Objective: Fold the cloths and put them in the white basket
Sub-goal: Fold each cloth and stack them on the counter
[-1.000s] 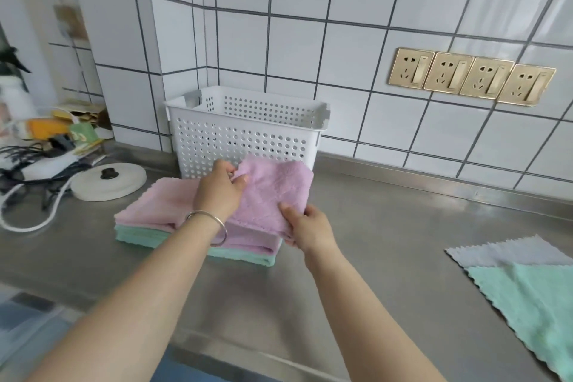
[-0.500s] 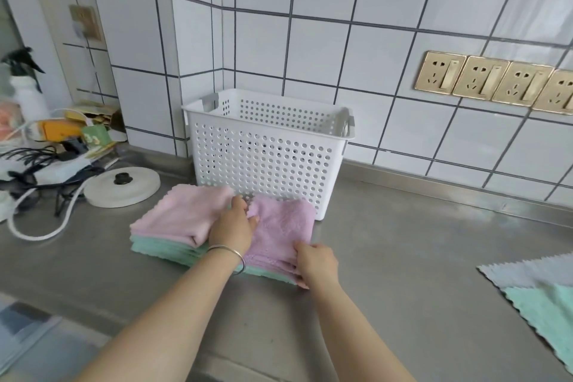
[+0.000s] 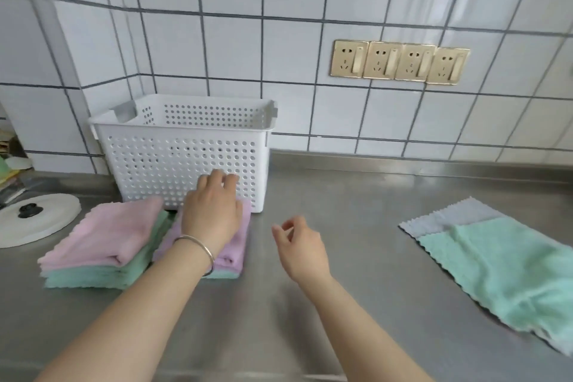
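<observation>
1. The steel counter [image 3: 341, 304] is crossed from the near edge by two bare forearms; a thin metal bangle [image 3: 198, 250] is worn on the left wrist.
2. The right hand [image 3: 299, 246] is held just above the counter, to the right of the folded cloths, with its fingers loosely curled and nothing held in them.
3. The left hand [image 3: 214, 211] is laid flat, fingers fairly straight, on the folded purple cloth [image 3: 238, 245], which rests on a green cloth whose edge shows beneath it.
4. Just to the left, a folded pink cloth [image 3: 105, 236] is stacked on folded green cloths [image 3: 86, 277].
5. To the right, well apart from the hands, an unfolded green cloth [image 3: 502, 270] is spread over a grey cloth [image 3: 449, 215], whose far corner is left uncovered.
6. At the left edge, a round white lid [image 3: 46, 220] with a black knob is seen lying on the counter.
7. Behind the folded stacks, the white basket [image 3: 173, 158], perforated with round holes, is stood against the tiled wall [image 3: 279, 49]; no cloth can be seen through its holes.
8. Four gold-coloured wall sockets [image 3: 400, 62] are mounted in a row on the tiles. No brand, label or legible writing is seen anywhere.
</observation>
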Available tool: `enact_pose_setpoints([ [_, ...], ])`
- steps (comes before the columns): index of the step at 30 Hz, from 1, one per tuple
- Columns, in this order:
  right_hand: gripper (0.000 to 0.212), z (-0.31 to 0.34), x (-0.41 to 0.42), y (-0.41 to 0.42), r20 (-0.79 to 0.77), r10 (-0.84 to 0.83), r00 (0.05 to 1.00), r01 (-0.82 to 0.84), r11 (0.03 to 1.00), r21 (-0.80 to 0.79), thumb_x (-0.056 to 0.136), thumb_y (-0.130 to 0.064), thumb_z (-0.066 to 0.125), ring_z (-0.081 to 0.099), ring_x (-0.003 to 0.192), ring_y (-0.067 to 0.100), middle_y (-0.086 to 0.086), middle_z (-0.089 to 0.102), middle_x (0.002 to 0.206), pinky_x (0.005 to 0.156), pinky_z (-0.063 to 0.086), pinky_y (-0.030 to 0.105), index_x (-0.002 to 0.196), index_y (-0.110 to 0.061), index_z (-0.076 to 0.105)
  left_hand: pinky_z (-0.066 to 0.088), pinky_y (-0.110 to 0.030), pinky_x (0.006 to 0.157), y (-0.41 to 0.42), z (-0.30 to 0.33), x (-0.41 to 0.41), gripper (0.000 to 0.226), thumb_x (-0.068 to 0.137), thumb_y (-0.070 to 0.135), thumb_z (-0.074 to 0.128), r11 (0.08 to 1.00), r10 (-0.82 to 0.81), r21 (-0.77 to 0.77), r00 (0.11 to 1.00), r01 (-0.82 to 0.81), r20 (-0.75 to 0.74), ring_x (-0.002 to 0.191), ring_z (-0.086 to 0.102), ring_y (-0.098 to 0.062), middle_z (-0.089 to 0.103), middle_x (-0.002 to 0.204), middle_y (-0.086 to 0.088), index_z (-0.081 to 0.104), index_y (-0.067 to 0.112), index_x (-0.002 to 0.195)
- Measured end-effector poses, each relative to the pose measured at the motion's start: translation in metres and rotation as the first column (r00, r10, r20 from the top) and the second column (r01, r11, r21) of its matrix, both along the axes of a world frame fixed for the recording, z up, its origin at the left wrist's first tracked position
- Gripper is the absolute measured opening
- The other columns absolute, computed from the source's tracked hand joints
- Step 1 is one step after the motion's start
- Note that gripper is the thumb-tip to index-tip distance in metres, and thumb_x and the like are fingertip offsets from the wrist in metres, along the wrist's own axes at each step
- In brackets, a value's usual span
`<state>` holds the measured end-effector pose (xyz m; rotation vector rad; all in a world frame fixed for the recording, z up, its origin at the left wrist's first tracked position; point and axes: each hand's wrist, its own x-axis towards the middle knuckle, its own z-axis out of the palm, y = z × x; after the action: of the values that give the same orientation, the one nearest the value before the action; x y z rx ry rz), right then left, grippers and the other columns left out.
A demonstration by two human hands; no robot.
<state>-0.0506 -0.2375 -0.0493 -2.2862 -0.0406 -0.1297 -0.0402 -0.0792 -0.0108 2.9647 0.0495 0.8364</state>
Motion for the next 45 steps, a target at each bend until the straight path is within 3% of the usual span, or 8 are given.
enact_pose_setpoints([
  [11,0.034,-0.030,-0.063,-0.277,0.189,-0.303,0.934,0.356,0.745,-0.564,0.084,-0.028,0.056,0.050,0.112,0.024,0.001,0.058,0.114,0.083,0.042,0.032,0.116,-0.016,0.057,0.046,-0.036,0.093,-0.242,-0.044,-0.001,0.037,0.091,0.033,0.050,0.892,-0.451,-0.142,0.823,0.429,-0.346,0.118,0.052,-0.026,0.053,0.125,-0.003,0.050,0.021,0.126],
  [16,0.036,-0.042,-0.079,-0.316,0.283,-0.296,0.912,0.408,0.592,-0.696,0.027,-0.010,0.082,0.051,0.039,0.019,-0.001,0.051,0.047,0.038,0.034,0.022,0.050,-0.015,0.054,0.039,-0.032,0.103,-0.327,-0.067,-0.010,0.043,0.087,0.036,0.054,0.683,-0.709,-0.162,0.593,0.712,-0.381,0.124,0.044,-0.019,0.053,0.129,0.003,0.051,0.024,0.129],
  [19,0.038,-0.041,-0.080,-0.333,0.296,-0.275,0.915,0.404,0.620,-0.673,0.027,-0.008,0.083,0.047,0.030,0.016,-0.002,0.048,0.038,0.033,0.027,0.017,0.043,-0.017,0.050,0.036,-0.029,0.103,-0.361,-0.075,-0.015,0.042,0.087,0.039,0.054,0.591,-0.784,-0.151,0.520,0.792,-0.339,0.123,0.045,-0.015,0.055,0.129,0.008,0.054,0.027,0.127],
  [23,0.019,-0.031,-0.077,-0.354,0.481,-0.316,0.818,0.551,0.671,-0.496,0.065,-0.021,0.061,0.028,0.033,0.016,-0.001,0.049,0.040,0.037,0.003,0.016,0.052,-0.013,0.050,0.044,-0.032,0.081,-0.390,-0.075,-0.007,0.024,0.087,0.026,0.045,0.618,-0.783,-0.162,0.585,0.769,-0.211,0.096,0.063,-0.021,0.070,0.095,0.002,0.066,0.023,0.097],
  [27,0.017,-0.038,-0.071,-0.387,0.515,-0.424,0.745,0.633,0.693,-0.345,0.065,0.001,0.070,0.054,0.044,0.028,0.005,0.064,0.061,0.043,0.027,0.022,0.077,-0.009,0.063,0.045,-0.030,0.072,-0.391,-0.081,0.018,0.022,0.084,0.019,0.049,0.717,-0.694,-0.257,0.696,0.648,-0.182,0.091,0.066,-0.028,0.073,0.091,-0.001,0.070,0.022,0.093],
  [34,0.028,0.000,-0.059,-0.455,0.233,-0.428,0.873,0.457,0.554,-0.695,0.093,-0.016,0.040,0.056,0.101,0.024,0.000,0.062,0.108,0.070,0.034,0.031,0.107,-0.019,0.063,0.045,-0.028,0.073,-0.391,-0.033,0.064,0.025,0.086,0.023,0.055,0.729,-0.619,-0.485,0.767,0.483,-0.168,0.099,0.065,-0.023,0.073,0.105,0.004,0.068,0.033,0.104],
  [40,0.015,0.100,-0.052,-0.454,0.372,-0.598,0.710,0.644,0.765,0.002,0.092,-0.016,0.051,0.051,0.080,0.022,0.002,0.060,0.085,0.061,0.035,0.026,0.100,-0.014,0.063,0.051,-0.030,0.071,-0.373,0.063,0.076,0.018,0.084,0.036,0.063,0.621,-0.537,-0.587,0.828,0.519,0.163,0.087,0.067,-0.027,0.074,0.088,-0.005,0.069,0.020,0.087],
  [45,0.007,0.182,-0.051,-0.410,0.511,-0.528,0.678,0.477,0.845,0.241,0.086,-0.024,0.063,0.057,0.075,0.019,-0.002,0.061,0.071,0.058,0.039,0.024,0.084,-0.019,0.065,0.048,-0.021,0.069,-0.301,0.143,0.058,0.021,0.082,0.034,0.067,0.448,-0.538,-0.657,0.770,0.606,0.343,0.069,0.060,-0.005,0.069,0.076,0.007,0.070,0.015,0.074],
])
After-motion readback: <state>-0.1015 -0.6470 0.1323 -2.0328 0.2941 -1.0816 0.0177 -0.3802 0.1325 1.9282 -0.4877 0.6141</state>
